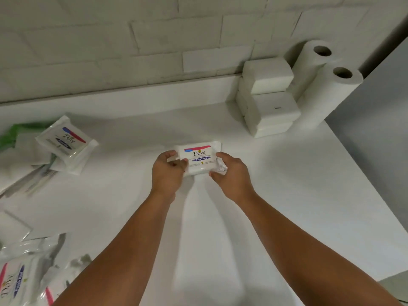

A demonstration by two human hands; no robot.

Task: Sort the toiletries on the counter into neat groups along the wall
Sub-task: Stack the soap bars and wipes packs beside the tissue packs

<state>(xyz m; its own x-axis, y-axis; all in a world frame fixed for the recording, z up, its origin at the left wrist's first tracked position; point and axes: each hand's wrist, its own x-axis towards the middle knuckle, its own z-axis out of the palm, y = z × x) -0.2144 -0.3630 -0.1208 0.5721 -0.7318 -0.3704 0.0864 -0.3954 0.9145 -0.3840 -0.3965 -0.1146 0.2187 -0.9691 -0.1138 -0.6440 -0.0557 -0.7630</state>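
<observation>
The white soft packs (19, 281) at the lower left were cut by the frame edge, and the green items (11, 135) at far left were too blurred to name. Both arms reached forward. The left hand (169, 171) and right hand (229, 171) gripped the short ends of a flat white plastic pack (199, 159) (its pink-and-blue label read "Dove") at the middle of the white counter (287, 184).

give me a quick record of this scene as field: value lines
held: Dove pack, label facing up
grip: left hand and right hand pinch its two ends
by wall: white tissue packs stacked, two paper rolls upright beside them
unsorted: second Dove pack at left on a loose pile; more Dove packs near left
surface: white counter
</observation>
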